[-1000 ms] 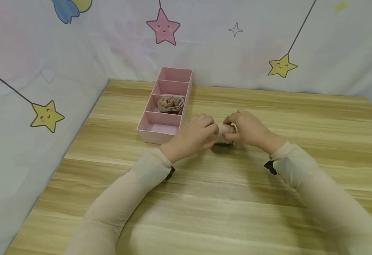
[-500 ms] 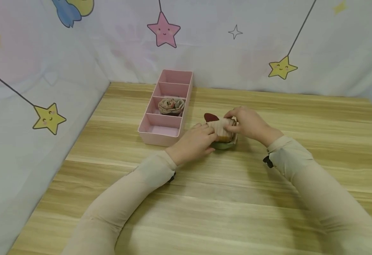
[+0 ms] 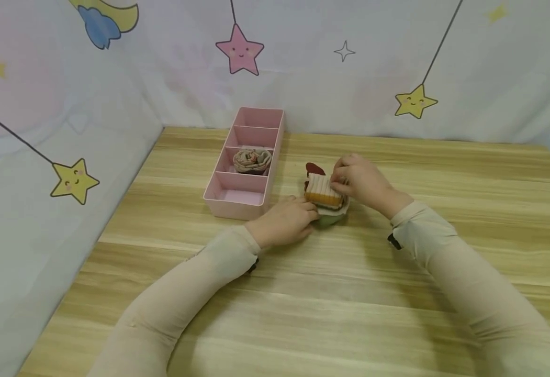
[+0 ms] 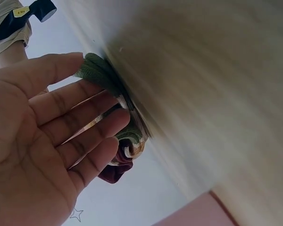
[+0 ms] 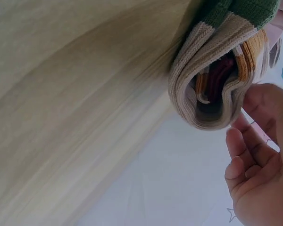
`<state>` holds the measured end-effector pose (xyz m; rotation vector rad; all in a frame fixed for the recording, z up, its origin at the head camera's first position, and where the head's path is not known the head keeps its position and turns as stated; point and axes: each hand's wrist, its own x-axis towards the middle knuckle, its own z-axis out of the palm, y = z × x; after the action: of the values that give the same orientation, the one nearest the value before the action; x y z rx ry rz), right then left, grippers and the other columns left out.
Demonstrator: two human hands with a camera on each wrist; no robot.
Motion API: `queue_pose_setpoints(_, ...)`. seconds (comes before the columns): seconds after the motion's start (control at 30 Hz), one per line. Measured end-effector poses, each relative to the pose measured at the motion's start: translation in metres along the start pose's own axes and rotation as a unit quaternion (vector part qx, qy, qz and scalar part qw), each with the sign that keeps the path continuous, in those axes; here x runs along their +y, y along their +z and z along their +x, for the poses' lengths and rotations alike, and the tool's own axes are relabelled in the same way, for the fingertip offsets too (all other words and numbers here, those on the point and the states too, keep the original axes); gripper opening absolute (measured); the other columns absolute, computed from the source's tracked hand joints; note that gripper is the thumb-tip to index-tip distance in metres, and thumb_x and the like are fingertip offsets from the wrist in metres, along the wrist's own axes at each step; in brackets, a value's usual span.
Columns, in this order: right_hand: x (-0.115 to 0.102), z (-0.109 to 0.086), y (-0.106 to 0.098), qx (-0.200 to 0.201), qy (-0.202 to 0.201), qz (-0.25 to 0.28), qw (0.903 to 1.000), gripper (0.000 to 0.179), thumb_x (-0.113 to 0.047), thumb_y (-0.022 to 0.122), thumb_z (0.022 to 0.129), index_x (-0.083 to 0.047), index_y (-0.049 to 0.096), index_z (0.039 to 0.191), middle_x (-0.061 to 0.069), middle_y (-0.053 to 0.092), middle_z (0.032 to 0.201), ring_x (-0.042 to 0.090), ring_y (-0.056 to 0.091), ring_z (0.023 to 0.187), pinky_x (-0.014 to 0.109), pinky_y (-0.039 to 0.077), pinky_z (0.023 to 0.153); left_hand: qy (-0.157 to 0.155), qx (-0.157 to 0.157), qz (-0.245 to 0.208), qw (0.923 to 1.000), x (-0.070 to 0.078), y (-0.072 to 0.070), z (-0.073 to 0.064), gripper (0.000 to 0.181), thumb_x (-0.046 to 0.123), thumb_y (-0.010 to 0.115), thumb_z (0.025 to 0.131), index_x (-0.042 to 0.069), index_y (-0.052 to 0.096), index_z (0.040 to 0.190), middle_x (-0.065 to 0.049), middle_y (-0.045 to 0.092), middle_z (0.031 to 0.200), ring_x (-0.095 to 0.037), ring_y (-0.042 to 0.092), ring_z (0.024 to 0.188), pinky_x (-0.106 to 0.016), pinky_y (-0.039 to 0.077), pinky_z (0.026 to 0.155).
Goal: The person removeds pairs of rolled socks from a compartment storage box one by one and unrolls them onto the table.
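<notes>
A partly rolled pair of knitted socks (image 3: 324, 189) lies on the table, with beige ribbing, an orange band, a green part below and a dark red tip at the back. In the right wrist view, the end of the socks (image 5: 203, 80) shows layers folded round an orange and dark red core. My right hand (image 3: 361, 183) pinches the top of the roll at its right side. At the near left side, my left hand (image 3: 284, 221) rests low by the socks. The left wrist view shows that left hand (image 4: 61, 122) with relaxed fingers, their tips against the knit.
A pink box (image 3: 237, 208) with several compartments stands left of the socks. One compartment holds another rolled pair of socks (image 3: 251, 161), beige with patterned edges. Behind the wooden table (image 3: 303, 314) hangs a pale curtain (image 3: 312, 89) printed with stars.
The roll has turned and loosened, so its orange band, green part and dark red tip now show. My left hand has slid down off its top toward the near side; the right stays on it.
</notes>
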<state>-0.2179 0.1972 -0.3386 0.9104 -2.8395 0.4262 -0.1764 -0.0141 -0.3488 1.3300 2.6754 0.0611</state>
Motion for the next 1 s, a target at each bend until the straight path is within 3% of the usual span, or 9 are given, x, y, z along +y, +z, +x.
queue_pose_setpoints(0.2,-0.004,-0.004,-0.001,-0.055,-0.001,-0.086,0.9948,0.042,-0.042,0.075,0.079,-0.005,0.072,0.1,0.01,0.066,0.11,0.03,0.055,0.103,0.046,0.044,0.093,0.001,0.001,-0.013,0.9999,-0.002,0.001,-0.001,0.028,0.022,0.06,0.093,0.01,0.065,0.118,-0.006,0.063,0.123,-0.025,0.055,0.121,-0.044,0.039,0.107)
queue_pose_setpoints(0.33,-0.008,-0.006,-0.001,-0.082,-0.001,-0.126,0.9886,0.053,-0.043,0.077,0.077,-0.003,0.067,0.109,0.013,0.064,0.115,0.032,0.052,0.109,0.048,0.041,0.098,0.005,0.009,-0.007,0.9999,-0.001,0.001,0.0,0.026,0.02,0.061,0.091,0.011,0.066,0.115,-0.005,0.064,0.12,-0.026,0.056,0.119,-0.044,0.04,0.105)
queue_pose_setpoints(0.83,-0.012,-0.003,-0.003,-0.037,-0.001,-0.091,0.9951,0.043,-0.03,0.074,0.082,-0.002,0.062,0.113,0.013,0.065,0.109,0.032,0.057,0.105,0.045,0.044,0.098,0.027,0.025,0.047,0.9982,0.006,0.001,-0.005,0.021,0.019,0.063,0.089,0.01,0.068,0.107,-0.005,0.066,0.109,-0.024,0.06,0.109,-0.041,0.041,0.103)
queue_pose_setpoints(1.0,-0.007,0.002,-0.004,-0.028,0.007,-0.078,0.9965,0.042,-0.029,0.074,0.083,-0.002,0.061,0.113,0.013,0.066,0.109,0.03,0.057,0.1,0.044,0.046,0.092,0.02,0.023,0.015,0.9994,0.005,0.0,-0.005,0.019,0.018,0.065,0.087,0.01,0.066,0.105,-0.005,0.068,0.106,-0.024,0.061,0.106,-0.04,0.042,0.103)
